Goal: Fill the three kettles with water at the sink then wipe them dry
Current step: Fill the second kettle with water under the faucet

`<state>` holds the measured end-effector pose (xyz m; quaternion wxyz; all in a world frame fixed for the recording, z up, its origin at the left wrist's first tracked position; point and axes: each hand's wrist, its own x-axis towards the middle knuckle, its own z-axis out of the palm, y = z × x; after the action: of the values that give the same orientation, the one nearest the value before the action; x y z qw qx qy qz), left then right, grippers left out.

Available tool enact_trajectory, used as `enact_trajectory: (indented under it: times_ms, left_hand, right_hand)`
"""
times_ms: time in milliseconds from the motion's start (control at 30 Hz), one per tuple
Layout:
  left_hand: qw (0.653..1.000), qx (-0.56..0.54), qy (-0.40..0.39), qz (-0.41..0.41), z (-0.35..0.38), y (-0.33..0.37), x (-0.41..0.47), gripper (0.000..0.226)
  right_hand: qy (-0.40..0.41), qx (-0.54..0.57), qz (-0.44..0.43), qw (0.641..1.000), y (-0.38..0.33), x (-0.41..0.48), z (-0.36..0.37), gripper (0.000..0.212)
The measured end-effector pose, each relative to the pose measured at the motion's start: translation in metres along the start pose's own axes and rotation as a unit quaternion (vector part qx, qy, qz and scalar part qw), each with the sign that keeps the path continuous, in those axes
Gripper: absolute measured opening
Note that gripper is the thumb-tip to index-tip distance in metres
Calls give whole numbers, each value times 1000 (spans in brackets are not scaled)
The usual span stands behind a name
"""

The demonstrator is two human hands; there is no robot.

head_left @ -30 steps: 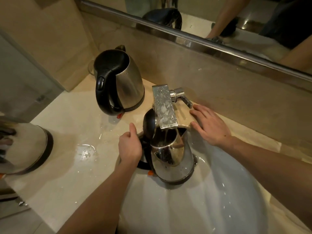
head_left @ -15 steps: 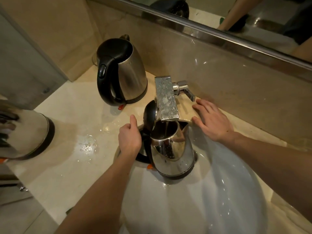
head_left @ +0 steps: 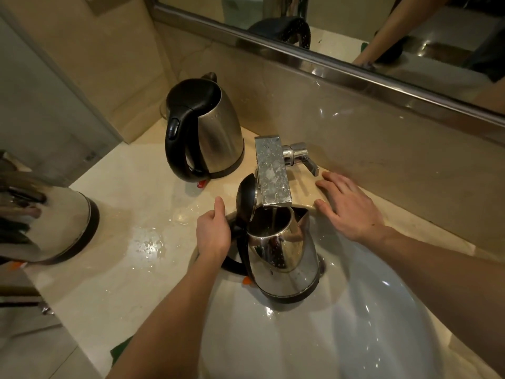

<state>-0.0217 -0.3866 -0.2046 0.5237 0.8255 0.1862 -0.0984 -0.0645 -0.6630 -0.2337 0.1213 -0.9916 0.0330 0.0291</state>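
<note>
A shiny steel kettle (head_left: 284,258) stands in the white sink (head_left: 355,324) with its black lid tipped open under the square tap (head_left: 270,170). A thin stream of water runs from the tap into it. My left hand (head_left: 213,231) grips the kettle's black handle. My right hand (head_left: 349,209) rests flat on the counter edge just below the tap lever (head_left: 306,160), fingers straight. A second steel kettle (head_left: 207,129) with a closed black lid stands at the back of the counter. A third kettle (head_left: 46,222) sits at the left edge, partly cut off.
The beige counter (head_left: 123,214) carries water puddles (head_left: 150,242) between the kettles. A mirror (head_left: 355,31) with a metal frame runs along the back wall. A wall panel closes off the left side. Something dark green (head_left: 120,351) peeks out at the counter's front edge.
The view has shifted slightly. My right hand has slid a little down from the tap lever. The kettle stays under the running tap in my left hand.
</note>
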Motion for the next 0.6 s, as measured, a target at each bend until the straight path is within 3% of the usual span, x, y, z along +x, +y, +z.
enact_trajectory:
  times_ms: [333,600]
  left_hand:
    - [998,60,-13,9,-1,-4,11,59]
    - [988,138,-28,60,-5,-3,12,62]
  right_hand:
    - [5,-2,2,1000,-2,-1,-2,70]
    - [2,-6,2,1000,0,0,-1,67]
